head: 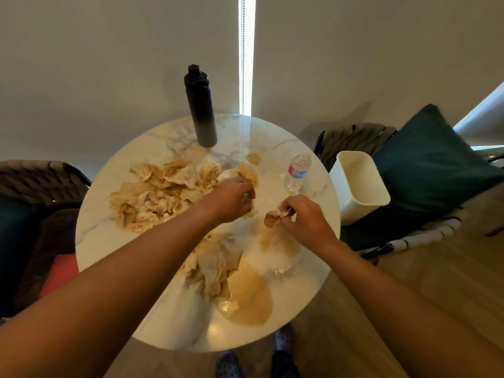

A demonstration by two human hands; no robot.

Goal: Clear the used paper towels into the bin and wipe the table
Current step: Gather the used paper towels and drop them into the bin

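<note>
A round white marble table (pixel 313 274) is strewn with brown-stained paper towels: a big heap (pixel 158 195) on the left and another clump (pixel 212 266) near the front. A tan puddle (pixel 251 296) spreads at the front edge. My left hand (pixel 231 200) reaches to the table's middle, fingers closed on a stained towel (pixel 248 173). My right hand (pixel 305 216) pinches a small crumpled wet piece (pixel 275 215) just above the tabletop. An empty cream bin (pixel 357 184) stands on a chair right of the table.
A tall black flask (pixel 200 107) stands at the table's far edge. A small plastic water bottle (pixel 297 171) is at the right rim, close to the bin. A woven chair (pixel 41 181) sits left, a dark teal cushion (pixel 433 162) right. Feet in shoes (pixel 283 347) show below.
</note>
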